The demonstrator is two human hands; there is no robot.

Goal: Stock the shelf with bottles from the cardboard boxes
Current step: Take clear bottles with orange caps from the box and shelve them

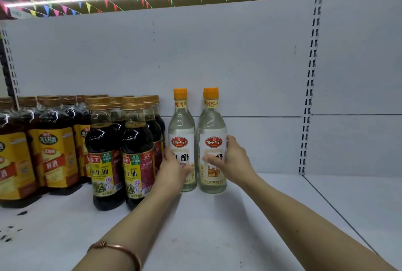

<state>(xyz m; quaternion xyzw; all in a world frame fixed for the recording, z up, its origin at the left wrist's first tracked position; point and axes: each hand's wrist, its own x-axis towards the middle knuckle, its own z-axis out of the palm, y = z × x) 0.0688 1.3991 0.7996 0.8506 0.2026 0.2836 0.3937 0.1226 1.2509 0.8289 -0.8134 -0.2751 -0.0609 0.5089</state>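
Grip status first: our left hand (174, 167) wraps the lower body of the left vinegar bottle (181, 140), thumb across the label and fingers curled behind; our right hand (230, 157) holds the right vinegar bottle (212, 140) the same way, thumb on the label front, fingers round the far side. Both bottles stand upright on the shelf (217, 227), bases down, well back towards its rear edge and near the back panel (195, 53). We judge the low hold is chosen to steady each base while the bottles are squared up, labels facing out. A third orange cap shows just behind the right bottle, so a row appears to be forming front to back. The left bottle sits just beside the soy sauce bottles (121, 153); whether they touch we cannot tell. Further left stand the cooking wine bottles (52, 153), also labels forward. The stretch of shelf towards its right edge carries nothing visible, so we judge stocking is at an early stage for this product. No cardboard boxes are in view. A bracelet (117, 251) sits on the left wrist.
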